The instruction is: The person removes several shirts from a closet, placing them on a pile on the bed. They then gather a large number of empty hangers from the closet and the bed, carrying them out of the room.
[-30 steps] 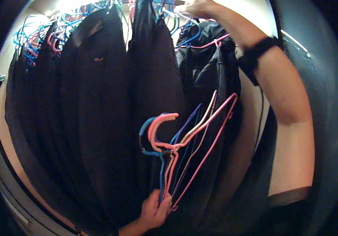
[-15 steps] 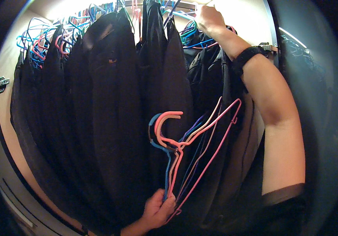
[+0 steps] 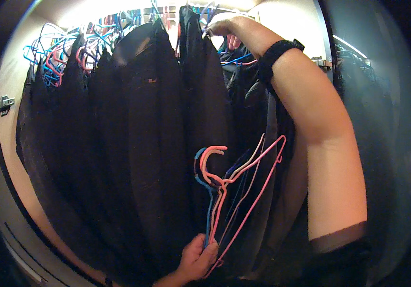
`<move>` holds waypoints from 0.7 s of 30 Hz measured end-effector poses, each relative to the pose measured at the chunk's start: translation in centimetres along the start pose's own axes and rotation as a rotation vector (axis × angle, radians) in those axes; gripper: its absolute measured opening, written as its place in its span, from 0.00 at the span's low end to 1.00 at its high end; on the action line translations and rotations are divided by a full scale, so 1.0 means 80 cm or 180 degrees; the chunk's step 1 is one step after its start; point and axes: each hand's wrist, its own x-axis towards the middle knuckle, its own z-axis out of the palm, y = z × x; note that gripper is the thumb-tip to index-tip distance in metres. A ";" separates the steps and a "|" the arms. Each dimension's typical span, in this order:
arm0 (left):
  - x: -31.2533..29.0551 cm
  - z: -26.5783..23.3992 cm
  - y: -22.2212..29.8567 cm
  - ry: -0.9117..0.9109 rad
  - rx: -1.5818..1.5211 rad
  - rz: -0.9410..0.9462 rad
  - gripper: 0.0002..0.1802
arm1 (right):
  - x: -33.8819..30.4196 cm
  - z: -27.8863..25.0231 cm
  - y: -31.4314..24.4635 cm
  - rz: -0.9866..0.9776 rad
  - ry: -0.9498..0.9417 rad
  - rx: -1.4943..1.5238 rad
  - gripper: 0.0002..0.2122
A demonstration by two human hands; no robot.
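My left hand (image 3: 198, 258) is low in the middle, closed round one side of a bunch of hangers. The bunch holds pink, pale and blue hangers (image 3: 221, 184), hooks up and curving left, with no clothes on them. My right arm reaches up to the rail. There my right hand (image 3: 222, 29) has its fingertips pinched at the neck of a light hanger (image 3: 205, 29), at the top of a hanging black garment (image 3: 205, 81). Some of its fingers are partly hidden behind the wrist and garment.
Several black garments (image 3: 143, 95) hang side by side across the wardrobe. Blue and pink hangers (image 3: 55, 60) crowd the upper left. Pale side walls with metal hinges (image 3: 7, 103) frame the wardrobe. A dark glossy door (image 3: 377, 143) stands at the right.
My right hand has moved left along the rail, from the hangers at the right to the black garment's top. The bunch in my left hand sits slightly lower and further right in view.
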 end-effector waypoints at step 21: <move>0.032 -0.026 -0.034 -0.0141 0.0534 0.0204 0.07 | 0.115 0.016 0.152 -0.1050 0.1959 0.0252 0.10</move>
